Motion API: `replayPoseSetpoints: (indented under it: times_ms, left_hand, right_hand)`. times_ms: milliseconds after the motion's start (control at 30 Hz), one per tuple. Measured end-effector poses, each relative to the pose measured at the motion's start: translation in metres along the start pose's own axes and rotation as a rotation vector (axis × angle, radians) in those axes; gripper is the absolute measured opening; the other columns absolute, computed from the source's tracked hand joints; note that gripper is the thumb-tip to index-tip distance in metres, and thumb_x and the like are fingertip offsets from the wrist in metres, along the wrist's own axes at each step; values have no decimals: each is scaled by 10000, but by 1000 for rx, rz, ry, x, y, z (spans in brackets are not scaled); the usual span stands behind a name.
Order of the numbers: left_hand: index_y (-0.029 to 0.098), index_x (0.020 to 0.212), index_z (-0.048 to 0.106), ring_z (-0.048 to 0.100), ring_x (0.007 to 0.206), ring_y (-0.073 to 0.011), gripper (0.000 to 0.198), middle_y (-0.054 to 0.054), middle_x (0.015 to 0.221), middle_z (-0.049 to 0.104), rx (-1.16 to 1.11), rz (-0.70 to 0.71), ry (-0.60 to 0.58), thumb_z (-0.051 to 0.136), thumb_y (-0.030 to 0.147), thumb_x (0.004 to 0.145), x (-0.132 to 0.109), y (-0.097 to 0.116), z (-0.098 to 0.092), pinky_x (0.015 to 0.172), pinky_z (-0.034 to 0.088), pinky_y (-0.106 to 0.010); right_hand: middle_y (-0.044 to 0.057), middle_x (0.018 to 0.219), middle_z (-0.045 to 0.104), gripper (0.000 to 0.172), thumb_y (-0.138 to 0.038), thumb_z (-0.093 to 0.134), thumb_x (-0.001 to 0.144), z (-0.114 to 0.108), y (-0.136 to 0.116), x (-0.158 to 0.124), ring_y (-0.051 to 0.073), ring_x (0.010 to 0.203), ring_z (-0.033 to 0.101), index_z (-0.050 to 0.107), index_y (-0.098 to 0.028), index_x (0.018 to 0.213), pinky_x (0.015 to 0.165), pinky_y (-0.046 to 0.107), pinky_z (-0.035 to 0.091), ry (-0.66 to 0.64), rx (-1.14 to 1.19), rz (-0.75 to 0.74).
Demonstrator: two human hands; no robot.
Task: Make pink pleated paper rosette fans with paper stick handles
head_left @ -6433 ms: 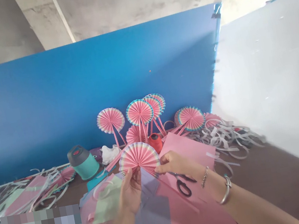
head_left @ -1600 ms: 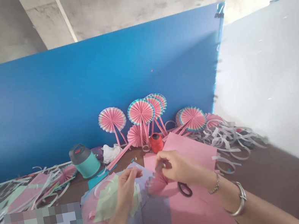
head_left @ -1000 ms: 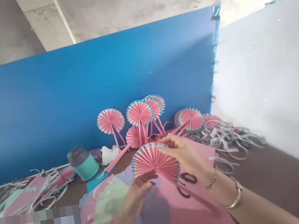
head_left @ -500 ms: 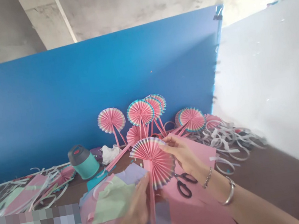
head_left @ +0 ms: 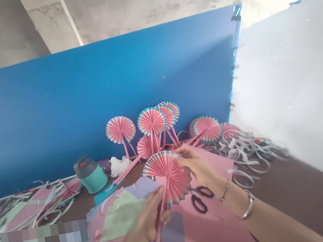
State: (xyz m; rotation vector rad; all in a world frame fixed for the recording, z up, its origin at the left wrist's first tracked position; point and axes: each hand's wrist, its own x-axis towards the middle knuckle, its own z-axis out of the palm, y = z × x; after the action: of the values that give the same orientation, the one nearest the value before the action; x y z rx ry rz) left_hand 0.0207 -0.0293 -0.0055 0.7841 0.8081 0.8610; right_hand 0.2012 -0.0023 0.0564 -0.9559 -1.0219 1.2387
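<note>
A pleated pink paper fan (head_left: 171, 177) with a pastel-striped rim is spread nearly round in front of me, its long pink handle strips slanting down to the lower left. My right hand (head_left: 192, 163) pinches the fan's upper right edge between thumb and fingers. Lower down, my left hand (head_left: 154, 214) closes around the pink handle strips just under the pleats. Black-handled scissors (head_left: 199, 202) lie on pink paper sheets (head_left: 218, 232) below my right wrist; their blades are hidden. Green paper (head_left: 120, 216) lies beside my left forearm.
Several finished paper fans (head_left: 151, 121) stand or lean along the blue partition (head_left: 52, 102). A teal container (head_left: 92, 177) with a dark lid is at the back left. Curled paper strips (head_left: 248, 151) heap up at right; more strips (head_left: 44, 208) and sheets lie at left.
My left hand has moved its fingers around the handle strips, which now tilt further left at the bottom. The fan has turned slightly and shifted a little right; my right hand keeps its edge.
</note>
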Motion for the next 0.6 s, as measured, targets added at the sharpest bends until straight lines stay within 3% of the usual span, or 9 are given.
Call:
replayPoseSetpoints:
  times_ms: [133,300,467,600]
  left_hand:
    - [199,807,467,265,281,1,431,107,542,488,-17,-4,20,753,467,628,0,2,0,312,225,-160]
    - [189,720,469,316,289,-20,397,105,493,433,-19,-9,15,700,509,673,-1,0,0,316,287,-170]
    - [180,810,546,525,413,-84,357,63,604,525,0,48,-2,728,451,665,-1,-1,-1,433,448,-220]
    - [145,723,585,554,497,-99,297,22,607,552,112,120,11,725,404,680,-1,2,0,541,502,-248]
  right_hand:
    - [-35,666,568,325,-334,781,579,0,0,1,77,498,462,595,-194,806,439,215,328,-9,-5,-1]
    - [-31,648,558,329,-361,779,589,1,-1,0,84,502,464,583,-191,790,447,219,347,-17,17,1]
    - [-15,714,591,338,-374,782,589,-1,-1,0,110,579,518,576,-196,788,517,239,393,-19,33,-2]
    - [2,773,610,351,-376,777,599,-2,1,0,138,674,561,574,-191,817,601,259,433,-13,15,-15]
